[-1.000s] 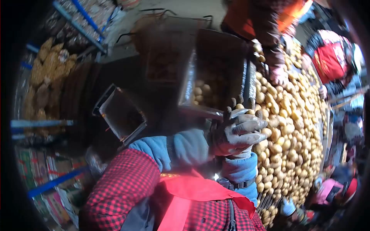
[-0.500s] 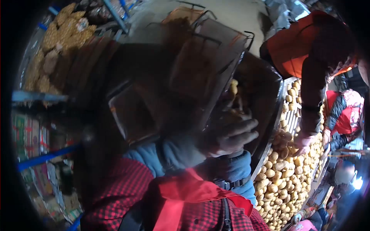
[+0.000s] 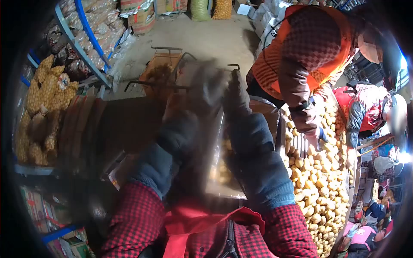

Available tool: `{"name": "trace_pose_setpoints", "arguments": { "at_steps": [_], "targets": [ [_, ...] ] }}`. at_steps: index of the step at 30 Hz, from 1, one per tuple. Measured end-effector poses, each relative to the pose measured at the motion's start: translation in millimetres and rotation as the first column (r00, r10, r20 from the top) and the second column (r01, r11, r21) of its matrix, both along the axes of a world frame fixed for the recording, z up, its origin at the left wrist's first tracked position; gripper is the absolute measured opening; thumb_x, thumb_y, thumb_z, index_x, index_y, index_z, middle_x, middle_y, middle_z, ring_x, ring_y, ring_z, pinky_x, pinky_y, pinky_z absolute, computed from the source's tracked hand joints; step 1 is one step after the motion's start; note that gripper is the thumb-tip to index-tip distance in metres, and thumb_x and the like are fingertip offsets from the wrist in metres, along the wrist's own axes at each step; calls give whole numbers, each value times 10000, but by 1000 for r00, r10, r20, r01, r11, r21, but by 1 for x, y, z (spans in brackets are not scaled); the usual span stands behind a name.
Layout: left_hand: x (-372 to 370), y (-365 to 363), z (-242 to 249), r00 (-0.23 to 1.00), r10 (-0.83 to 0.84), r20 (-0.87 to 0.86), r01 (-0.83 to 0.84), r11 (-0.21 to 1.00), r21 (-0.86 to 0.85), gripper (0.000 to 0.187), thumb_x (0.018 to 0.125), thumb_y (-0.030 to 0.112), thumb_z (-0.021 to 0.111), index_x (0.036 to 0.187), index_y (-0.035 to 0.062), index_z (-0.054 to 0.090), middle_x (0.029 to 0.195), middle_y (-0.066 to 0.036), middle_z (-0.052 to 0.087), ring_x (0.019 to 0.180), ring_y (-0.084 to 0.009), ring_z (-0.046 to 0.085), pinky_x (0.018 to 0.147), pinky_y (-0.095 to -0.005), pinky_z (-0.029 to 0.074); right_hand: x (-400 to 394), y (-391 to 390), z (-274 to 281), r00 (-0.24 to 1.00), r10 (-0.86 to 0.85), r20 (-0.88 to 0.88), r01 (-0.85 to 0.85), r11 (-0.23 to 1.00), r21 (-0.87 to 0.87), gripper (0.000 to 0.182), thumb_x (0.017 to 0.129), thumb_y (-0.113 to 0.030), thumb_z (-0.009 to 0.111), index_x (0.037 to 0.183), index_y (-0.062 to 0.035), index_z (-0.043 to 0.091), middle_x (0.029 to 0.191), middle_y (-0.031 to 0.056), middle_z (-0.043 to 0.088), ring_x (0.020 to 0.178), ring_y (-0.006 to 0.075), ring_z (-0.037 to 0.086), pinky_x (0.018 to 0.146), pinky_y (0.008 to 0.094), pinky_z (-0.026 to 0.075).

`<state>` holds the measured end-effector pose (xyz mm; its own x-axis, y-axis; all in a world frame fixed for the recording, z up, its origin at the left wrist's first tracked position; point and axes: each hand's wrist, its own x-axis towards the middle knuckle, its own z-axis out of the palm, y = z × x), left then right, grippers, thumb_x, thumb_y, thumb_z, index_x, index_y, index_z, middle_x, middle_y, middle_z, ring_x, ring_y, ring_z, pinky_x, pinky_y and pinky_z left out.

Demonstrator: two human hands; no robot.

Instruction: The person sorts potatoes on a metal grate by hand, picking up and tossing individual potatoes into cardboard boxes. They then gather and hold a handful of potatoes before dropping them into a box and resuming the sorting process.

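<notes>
Both hands reach forward, past a box lined with clear plastic that has potatoes low inside it. My left hand is smeared by motion over the box's far part, its fingers not distinct. Close beside it, my right hand is at the far right of the box, next to a bent metal rod. Its fingers are dark and blurred, so I cannot tell what they grip. Beyond my left hand is an orange-brown container with bent metal rods across it.
At right, a sloping sorting bed carries many loose potatoes. A co-worker in an orange vest bends over it, a hand among the potatoes; another person in red works beyond. Net sacks and a blue metal frame stand left.
My hands have moved forward and apart, from close to my body out over the box. The view has shifted, showing more floor and sacks at the back. The orange-vested co-worker's arm has moved.
</notes>
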<state>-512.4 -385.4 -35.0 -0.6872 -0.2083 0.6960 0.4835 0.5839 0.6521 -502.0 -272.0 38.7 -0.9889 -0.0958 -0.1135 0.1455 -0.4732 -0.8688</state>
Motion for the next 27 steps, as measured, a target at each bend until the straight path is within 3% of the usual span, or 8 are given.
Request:
{"name": "trace_pose_setpoints", "arguments": {
  "at_steps": [2,3,5,8,13,15,21,27],
  "targets": [
    [-12,-54,-10,975,196,-106,-223,821,-525,465,943,98,675,1388,77,541,1314,-100,598,1113,-210,630,944,-344,515,-5,21,-6,928,-77,-365,294,752,590,390,1023,-399,555,1319,-145,569,1381,95,529,1189,252,581,944,353,514],
    [-12,-69,-8,965,233,-121,-258,763,-592,466,951,104,675,1396,82,540,1319,-94,596,1120,-197,623,944,-334,513,12,35,-7,967,-124,-224,215,867,450,418,1026,-384,549,1362,-136,538,1400,95,513,1197,238,576,960,347,501],
    [38,-62,3,985,52,163,-46,998,-36,468,977,128,658,1424,90,525,1351,-80,586,1166,-168,595,966,-307,505,44,63,-8,973,-210,91,204,976,70,482,1032,-355,536,1448,-116,477,1440,94,481,1214,211,565,992,334,475],
    [68,-49,-50,915,-61,398,-30,975,219,455,976,168,657,1397,38,543,1302,-140,618,1151,-250,608,951,-366,521,102,102,-34,947,-262,186,267,964,0,486,1029,-356,545,1425,-77,507,1314,71,584,1161,183,579,959,372,492],
    [137,24,-5,872,-361,331,285,923,257,410,1055,111,543,1440,-11,472,1362,-142,585,1213,-182,571,1059,-301,473,234,142,-29,911,-281,302,289,957,21,418,1042,-363,567,1384,-124,563,1233,38,639,1064,175,633,887,356,538],
    [157,44,-18,756,-619,212,429,713,554,408,1059,117,536,1436,-27,477,1350,-161,594,1189,-200,597,1073,-316,472,290,153,-29,881,-275,386,321,945,-60,435,1047,-387,561,1402,-136,556,1242,35,641,1062,168,639,901,355,532],
    [261,160,39,468,-806,361,830,542,134,296,1005,12,588,1295,-27,635,1138,-131,706,1041,-187,665,939,-306,524,442,187,-21,875,-284,393,386,898,-210,501,1051,-387,525,1439,-72,501,1312,79,583,1151,196,584,970,360,481],
    [365,280,69,74,-962,262,962,0,-271,358,828,-10,713,1182,42,699,1048,-127,725,975,-306,680,875,-399,524,588,210,-19,796,-538,276,587,798,-135,477,1048,-395,532,1416,-92,527,1279,67,618,1136,191,609,921,349,505]
  ]
}}
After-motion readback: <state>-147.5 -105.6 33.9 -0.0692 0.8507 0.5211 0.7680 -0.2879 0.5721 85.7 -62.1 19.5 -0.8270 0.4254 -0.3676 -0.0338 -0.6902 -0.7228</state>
